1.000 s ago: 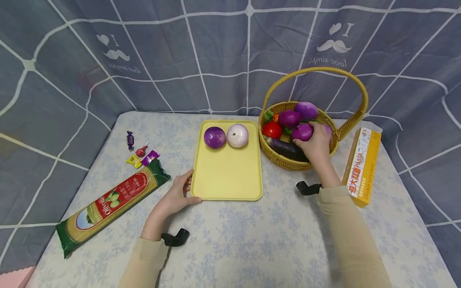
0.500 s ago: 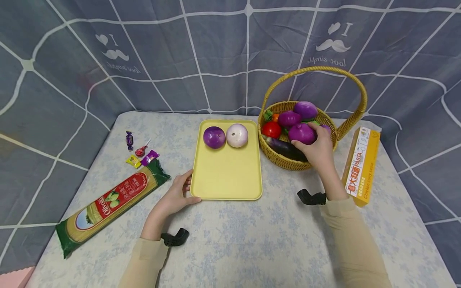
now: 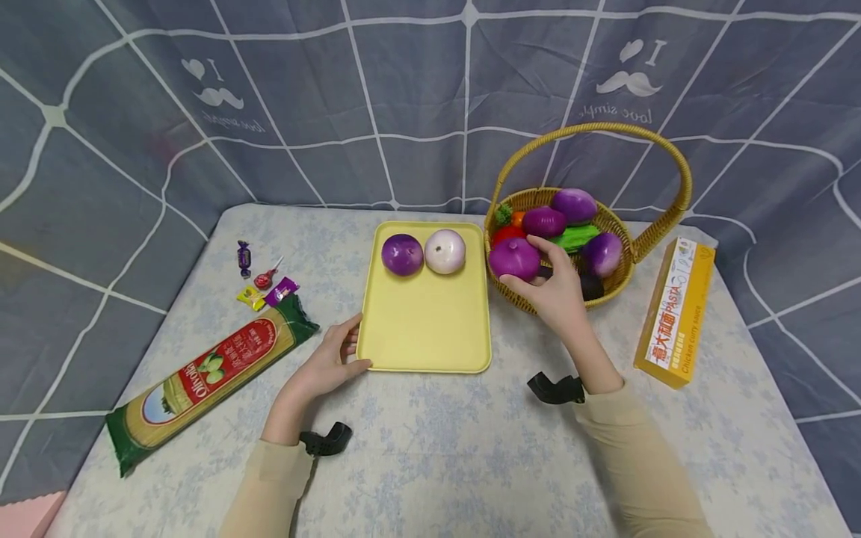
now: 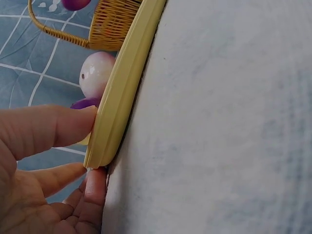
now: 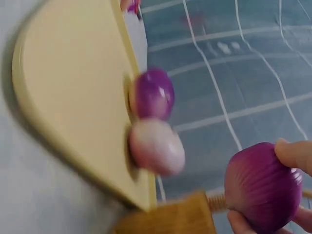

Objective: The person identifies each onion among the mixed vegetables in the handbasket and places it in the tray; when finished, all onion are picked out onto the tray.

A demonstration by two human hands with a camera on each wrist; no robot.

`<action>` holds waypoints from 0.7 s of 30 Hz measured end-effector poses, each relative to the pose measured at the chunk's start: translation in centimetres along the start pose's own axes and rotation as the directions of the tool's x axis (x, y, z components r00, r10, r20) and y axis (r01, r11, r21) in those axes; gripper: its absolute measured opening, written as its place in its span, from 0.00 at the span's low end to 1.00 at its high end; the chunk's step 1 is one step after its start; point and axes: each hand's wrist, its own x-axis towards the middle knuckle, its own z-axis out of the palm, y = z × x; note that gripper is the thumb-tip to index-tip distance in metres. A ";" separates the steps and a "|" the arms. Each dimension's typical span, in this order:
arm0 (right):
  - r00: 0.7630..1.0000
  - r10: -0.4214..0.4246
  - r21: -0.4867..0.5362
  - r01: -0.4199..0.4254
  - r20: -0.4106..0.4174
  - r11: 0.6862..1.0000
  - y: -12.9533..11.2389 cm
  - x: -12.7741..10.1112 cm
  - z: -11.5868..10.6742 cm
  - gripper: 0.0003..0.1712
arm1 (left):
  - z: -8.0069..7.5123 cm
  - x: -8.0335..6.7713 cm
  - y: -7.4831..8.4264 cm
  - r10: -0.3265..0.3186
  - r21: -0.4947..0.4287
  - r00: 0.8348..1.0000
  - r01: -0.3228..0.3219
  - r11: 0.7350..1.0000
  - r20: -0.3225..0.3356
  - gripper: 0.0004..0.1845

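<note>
A purple onion (image 3: 514, 258) is pinched between the thumb and fingers of my right hand (image 3: 559, 294), held over the left rim of the wicker basket (image 3: 521, 302). The right wrist view shows the same ribbed onion (image 5: 263, 187) gripped at its sides. My left hand (image 3: 331, 360) holds the near left corner of the yellow tray (image 3: 424, 329), the thumb (image 4: 63, 126) at its rim and the other fingers around the corner. At the tray's far end sit a dark purple onion (image 3: 402, 255) and a whitish one (image 3: 445, 252), side by side.
In the basket lie a red tomato (image 3: 506, 234), a green ridged vegetable (image 3: 577, 238), an eggplant (image 3: 591, 286) and several purple vegetables; its tall handle (image 3: 595, 128) arches above. A pasta box (image 3: 676, 314) stands right. At left lie a spaghetti pack (image 3: 211, 381), a lollipop (image 3: 264, 280) and wrapped candies (image 3: 281, 291).
My right hand has lifted the purple onion from among the vegetables and moved it left to the basket's tray side, uncovering the green vegetable. My left hand stays at the tray corner.
</note>
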 end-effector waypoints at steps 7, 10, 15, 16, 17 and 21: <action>0.997 -0.052 0.087 0.048 0.055 0.995 -0.7 -0.4 3.8 0.44 | -0.1 0.0 0.3 0.008 -0.016 1.000 -0.008 1.000 0.003 0.44; 0.995 -0.058 0.087 0.051 0.078 0.995 -0.8 -0.4 5.4 0.44 | -0.1 -0.1 0.4 0.013 -0.033 1.000 -0.012 0.999 0.005 0.43; 0.990 -0.027 0.081 0.016 0.135 0.997 -0.4 -0.4 7.8 0.44 | -0.1 -0.3 0.6 0.016 -0.050 1.000 -0.016 0.999 0.004 0.42; 0.989 -0.018 0.087 0.005 0.149 0.996 -0.3 -0.4 8.3 0.44 | -0.1 -0.4 0.6 0.014 -0.049 1.000 -0.014 0.999 0.002 0.42; 0.987 -0.011 0.085 -0.003 0.158 0.996 -0.2 -0.3 8.7 0.44 | -0.1 -0.4 0.6 0.011 -0.049 1.000 -0.011 0.999 0.002 0.42; 0.983 -0.012 0.071 -0.001 0.181 0.997 0.0 -0.1 10.4 0.43 | 0.0 -0.2 0.5 -0.003 -0.040 1.000 0.003 0.999 -0.003 0.39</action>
